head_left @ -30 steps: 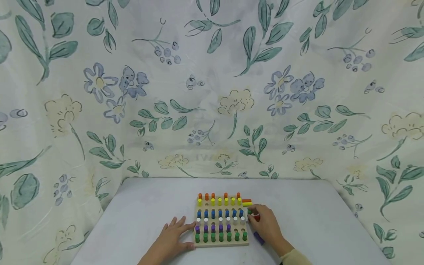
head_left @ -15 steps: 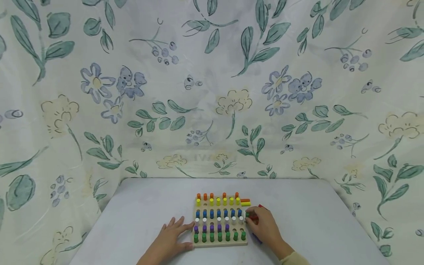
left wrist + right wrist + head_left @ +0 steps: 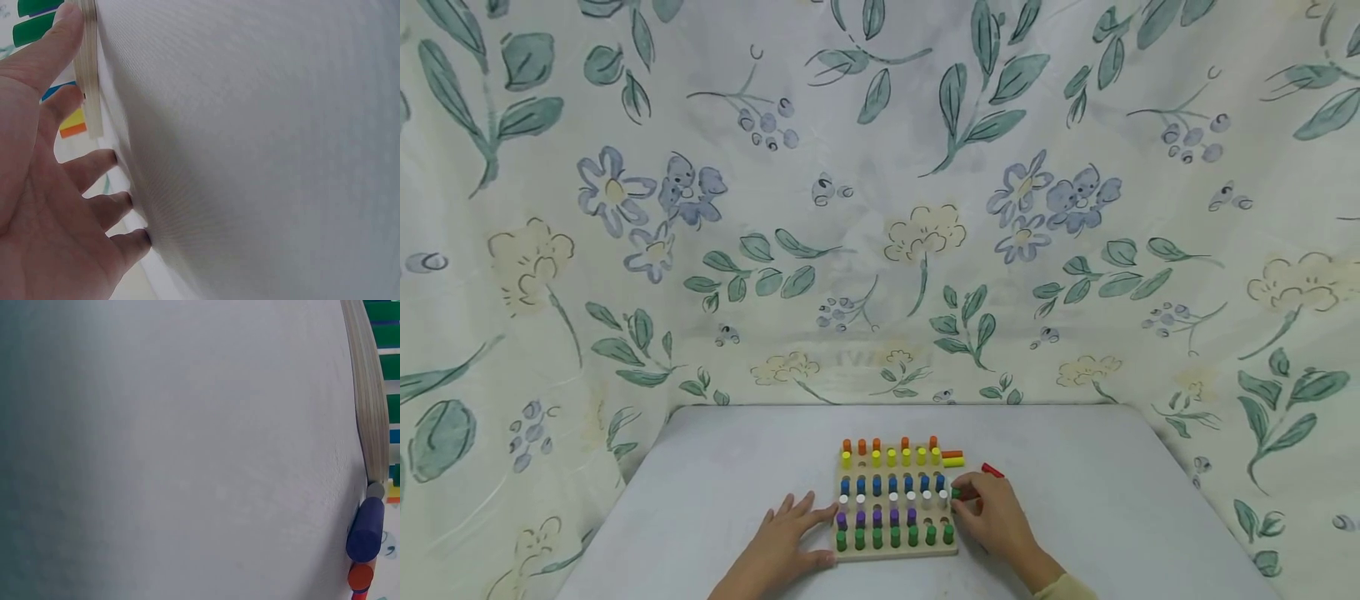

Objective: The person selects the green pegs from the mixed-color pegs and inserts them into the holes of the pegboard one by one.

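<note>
A wooden peg board (image 3: 895, 553) lies on the table with upright coloured pegs in rows: orange, yellow, blue, white, purple and green. My left hand (image 3: 781, 537), fingers spread, touches the board's left side with forefinger and thumb. In the left wrist view, the thumb (image 3: 59, 47) reaches the board's edge (image 3: 90, 69), while the other fingertips rest on the table. My right hand (image 3: 996, 512) pinches a green peg (image 3: 956, 493) at the board's right edge. The right wrist view does not show this hand; a purple peg (image 3: 365, 531) lies beside the board there.
Loose orange (image 3: 952, 454) and yellow (image 3: 953, 462) pegs lie off the board's back right corner. A red peg (image 3: 992, 471) rests on the table behind my right hand. Some holes in the board hold no peg. A floral-patterned curtain (image 3: 880, 250) hangs behind the table (image 3: 737, 442).
My right hand has moved slightly toward the front and left with the green peg, uncovering the red peg and hiding the loose purple one. My left hand stays at the board.
</note>
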`<state>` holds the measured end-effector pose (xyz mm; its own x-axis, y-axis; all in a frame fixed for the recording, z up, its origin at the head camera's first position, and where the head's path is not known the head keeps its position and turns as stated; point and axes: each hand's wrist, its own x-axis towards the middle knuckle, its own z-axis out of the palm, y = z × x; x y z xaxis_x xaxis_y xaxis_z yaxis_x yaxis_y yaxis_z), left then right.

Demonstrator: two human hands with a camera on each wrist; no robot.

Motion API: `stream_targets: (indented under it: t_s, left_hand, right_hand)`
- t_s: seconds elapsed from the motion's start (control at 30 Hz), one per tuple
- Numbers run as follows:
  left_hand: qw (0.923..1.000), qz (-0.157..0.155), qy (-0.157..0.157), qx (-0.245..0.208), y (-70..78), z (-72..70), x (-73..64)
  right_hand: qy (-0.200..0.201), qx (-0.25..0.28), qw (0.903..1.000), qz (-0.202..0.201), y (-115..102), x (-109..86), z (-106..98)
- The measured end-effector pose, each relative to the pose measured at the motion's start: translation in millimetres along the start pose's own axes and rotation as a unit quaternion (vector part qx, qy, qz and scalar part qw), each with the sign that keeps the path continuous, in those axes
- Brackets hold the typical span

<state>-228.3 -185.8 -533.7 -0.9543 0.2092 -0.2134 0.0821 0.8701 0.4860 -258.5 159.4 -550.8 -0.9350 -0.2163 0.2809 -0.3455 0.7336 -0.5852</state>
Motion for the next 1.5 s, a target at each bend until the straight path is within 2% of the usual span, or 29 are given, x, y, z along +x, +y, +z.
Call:
stream_targets:
  t_s: [0.53,0.77,1.1,1.37,1.5]
  left_hand:
    - [1.0,0.002,0.001,0.001,-1.9,-0.1,-0.2]
    - [1.0,0.001,0.001,0.004,-2.2,0.4,-0.2]
    - [1.0,0.004,0.001,0.002,-1.6,-0.3,-1.8]
    - [1.0,0.004,0.001,0.003,-1.8,0.3,-2.1]
    - [1.0,-0.001,-0.002,0.0,-2.3,1.1,-2.0]
  right_hand:
    - [-0.038,0.015,0.9992,-0.007,-4.8,-4.0,0.4]
    - [-0.034,0.008,0.999,-0.028,-4.5,-6.1,1.7]
    - [-0.054,0.008,0.9982,-0.026,-6.4,-6.4,2.6]
    - [-0.066,0.0,0.997,-0.04,-5.7,-8.4,2.8]
    - [-0.08,0.008,0.9963,-0.03,-4.9,-8.4,3.3]
